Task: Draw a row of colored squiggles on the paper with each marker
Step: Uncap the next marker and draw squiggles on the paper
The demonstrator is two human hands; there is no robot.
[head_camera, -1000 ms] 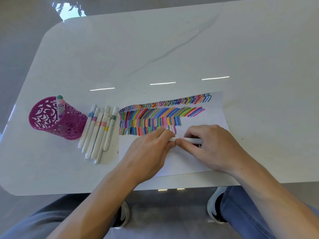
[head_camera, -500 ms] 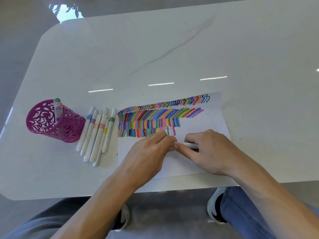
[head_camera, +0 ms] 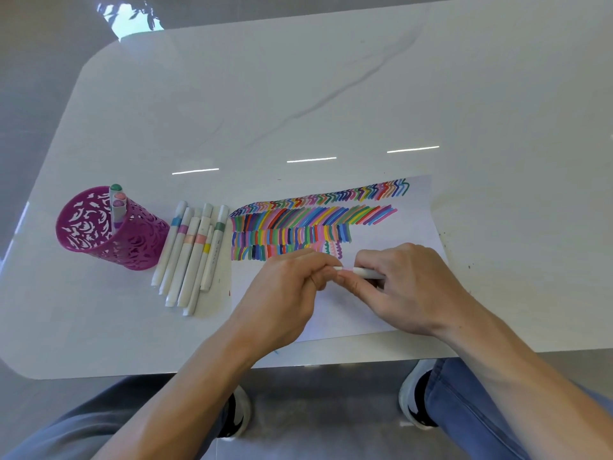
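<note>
The marker (head_camera: 363, 273) is lying level over the lower half of the paper (head_camera: 418, 227). Only a short stretch of its smooth, round white barrel is showing between the two hands. Its colour band is being covered, so I cannot tell its colour. The right grip (head_camera: 409, 287) is clasping the barrel, with its fingers wrapping over it. The left grip (head_camera: 285, 293) is pinching the marker's left end with bent fingertips. Just above the hands, short squiggles (head_camera: 332, 250), green and purple among them, are sitting at the end of the lowest row. Above those, the coloured strokes (head_camera: 315, 220) are filling the sheet's upper part in dense bands.

Compared with half a second ago, both hands are staying at the same spot on the sheet, still joined at the marker. The left fingers are looking more tightly bent than a second ago, when they were lying straighter over the end.

The thin white paper is lying on the glossy white table (head_camera: 298, 94), which has a grey vein running through it. To the left, six loose markers (head_camera: 189, 260) are lying side by side, white barrels with pastel bands. They are lying just beside a magenta cup (head_camera: 142, 244) with cut-out walls, which is holding a few more capped markers (head_camera: 116, 202) upright.
</note>
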